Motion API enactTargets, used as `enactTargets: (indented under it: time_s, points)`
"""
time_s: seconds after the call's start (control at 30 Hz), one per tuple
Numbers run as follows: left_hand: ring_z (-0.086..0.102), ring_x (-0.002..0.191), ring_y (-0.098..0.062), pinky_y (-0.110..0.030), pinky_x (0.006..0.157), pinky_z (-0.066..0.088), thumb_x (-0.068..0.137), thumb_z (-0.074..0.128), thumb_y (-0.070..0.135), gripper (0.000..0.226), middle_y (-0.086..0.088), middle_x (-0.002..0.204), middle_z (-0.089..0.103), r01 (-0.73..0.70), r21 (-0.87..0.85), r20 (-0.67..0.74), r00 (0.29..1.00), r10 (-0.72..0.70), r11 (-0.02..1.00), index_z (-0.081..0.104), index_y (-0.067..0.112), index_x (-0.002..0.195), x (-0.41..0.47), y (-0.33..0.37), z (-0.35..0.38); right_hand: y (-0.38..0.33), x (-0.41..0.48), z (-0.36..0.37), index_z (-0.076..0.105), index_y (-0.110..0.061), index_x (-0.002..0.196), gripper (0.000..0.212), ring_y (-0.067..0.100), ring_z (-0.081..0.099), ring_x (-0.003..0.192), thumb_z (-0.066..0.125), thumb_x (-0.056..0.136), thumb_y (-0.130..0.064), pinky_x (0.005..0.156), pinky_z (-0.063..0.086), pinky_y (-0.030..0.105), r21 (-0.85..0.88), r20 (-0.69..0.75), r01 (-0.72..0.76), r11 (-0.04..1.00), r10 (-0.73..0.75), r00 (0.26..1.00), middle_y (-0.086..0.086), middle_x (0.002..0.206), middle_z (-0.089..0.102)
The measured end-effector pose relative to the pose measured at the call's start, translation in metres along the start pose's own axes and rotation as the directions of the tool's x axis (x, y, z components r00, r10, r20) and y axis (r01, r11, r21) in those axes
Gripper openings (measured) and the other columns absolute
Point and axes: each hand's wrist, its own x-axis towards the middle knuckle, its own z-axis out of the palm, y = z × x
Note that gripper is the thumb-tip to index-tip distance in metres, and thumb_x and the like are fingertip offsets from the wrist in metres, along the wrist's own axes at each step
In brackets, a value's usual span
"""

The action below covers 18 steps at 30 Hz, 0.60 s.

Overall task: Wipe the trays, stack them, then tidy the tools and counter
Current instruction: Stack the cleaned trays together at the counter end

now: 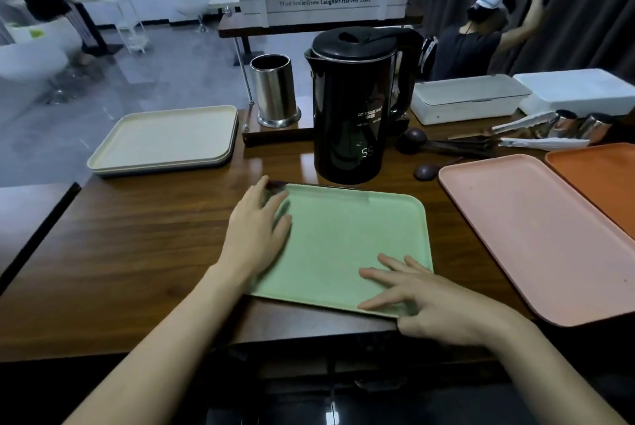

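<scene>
A green tray (350,235) lies on the wooden counter (137,246) right in front of me. My left hand (257,229) rests flat on its left edge, fingers straight. Over the tray's near right corner my right hand (412,297) lies with spread fingers, the thumb under the rim. A stack of cream trays (165,139) sits at the far left. On the right a pink tray (536,235) lies beside an orange tray (598,177). Tongs (525,124) and dark spoons (433,146) lie behind the pink tray.
A black electric kettle (354,108) stands just behind the green tray, a steel cylinder holder (275,91) to its left. Two white lidded boxes (470,98) sit at the back right. A person (481,33) stands beyond the counter by a dark curtain.
</scene>
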Motion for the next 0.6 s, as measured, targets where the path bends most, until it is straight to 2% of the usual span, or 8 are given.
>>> enactTargets:
  time_s: [0.07,0.1,0.17,0.23,0.27,0.33,0.43,0.6]
  points:
    - [0.037,0.145,-0.037,-0.05,0.117,0.037,0.101,0.051,0.035,0.041,-0.016,0.162,0.033,-0.056,0.051,0.0,0.998,0.056,0.997,0.062,0.017,0.136,-0.008,-0.006,0.007,0.006,0.005,-0.006,0.063,-0.052,0.128,0.045,-0.015,-0.003,0.147,0.066,0.088,-0.031,0.122,-0.006,0.024,0.061,-0.003,-0.005,0.998,0.006,1.0,-0.034,0.157,0.025]
    - [0.036,0.145,-0.038,-0.05,0.118,0.035,0.103,0.045,0.036,0.041,-0.016,0.161,0.034,-0.09,0.092,0.001,0.996,0.09,0.992,0.063,0.016,0.134,-0.012,-0.008,0.01,0.008,0.009,-0.011,0.065,-0.051,0.125,0.039,-0.015,0.009,0.146,0.069,0.089,-0.036,0.123,0.002,0.024,0.115,-0.04,-0.023,0.993,0.028,0.999,-0.033,0.153,0.035]
    - [0.04,0.142,-0.039,-0.048,0.117,0.037,0.102,0.04,0.035,0.043,-0.018,0.157,0.037,-0.109,0.11,-0.007,0.994,0.11,0.988,0.064,0.014,0.131,-0.017,-0.008,0.011,0.01,0.022,-0.019,0.067,-0.051,0.122,0.034,-0.015,0.037,0.135,0.071,0.089,-0.042,0.12,0.026,0.026,0.215,-0.24,-0.051,0.975,0.104,0.965,-0.029,0.141,0.053]
    - [0.051,0.131,-0.039,-0.048,0.106,0.048,0.1,0.042,0.033,0.043,-0.018,0.154,0.04,-0.073,0.089,-0.031,0.997,0.076,0.993,0.065,0.012,0.13,-0.023,-0.005,0.009,0.005,0.046,-0.023,0.069,-0.048,0.121,0.032,-0.011,0.057,0.114,0.071,0.09,-0.04,0.107,0.044,0.028,0.24,-0.492,-0.044,0.97,0.16,0.856,-0.025,0.124,0.066]
    - [0.055,0.126,-0.04,-0.047,0.101,0.051,0.1,0.042,0.033,0.044,-0.019,0.153,0.042,-0.05,0.096,-0.034,0.998,0.054,0.994,0.065,0.013,0.131,-0.028,-0.003,0.008,0.001,0.06,-0.024,0.069,-0.044,0.122,0.032,-0.009,0.061,0.104,0.07,0.091,-0.038,0.101,0.048,0.028,0.235,-0.578,-0.041,0.971,0.174,0.797,-0.023,0.115,0.069]
    - [0.058,0.119,-0.041,-0.046,0.097,0.052,0.101,0.039,0.035,0.046,-0.019,0.151,0.045,-0.02,0.124,-0.037,0.999,0.024,0.992,0.064,0.014,0.133,-0.039,0.0,0.006,-0.008,0.09,-0.024,0.068,-0.038,0.126,0.033,-0.003,0.059,0.1,0.068,0.093,-0.035,0.096,0.045,0.027,0.183,-0.647,-0.068,0.981,0.173,0.742,-0.02,0.114,0.067]
    - [0.062,0.109,-0.042,-0.044,0.091,0.053,0.1,0.041,0.035,0.044,-0.019,0.147,0.049,0.01,0.15,-0.035,0.999,-0.004,0.989,0.065,0.016,0.131,-0.048,0.002,0.002,-0.012,0.129,-0.018,0.067,-0.032,0.129,0.037,0.015,0.05,0.119,0.066,0.093,-0.039,0.093,0.038,0.029,-0.002,-0.622,-0.17,0.986,0.131,0.772,-0.01,0.125,0.063]
    - [0.062,0.108,-0.041,-0.044,0.091,0.053,0.101,0.054,0.029,0.035,-0.018,0.148,0.05,0.043,0.15,-0.034,0.999,-0.038,0.988,0.063,0.019,0.133,-0.05,0.001,0.002,-0.013,0.141,-0.016,0.069,-0.024,0.105,0.015,0.02,0.054,0.104,0.058,0.095,-0.024,0.077,0.034,0.03,-0.056,-0.604,-0.166,0.985,0.099,0.791,-0.006,0.102,0.064]
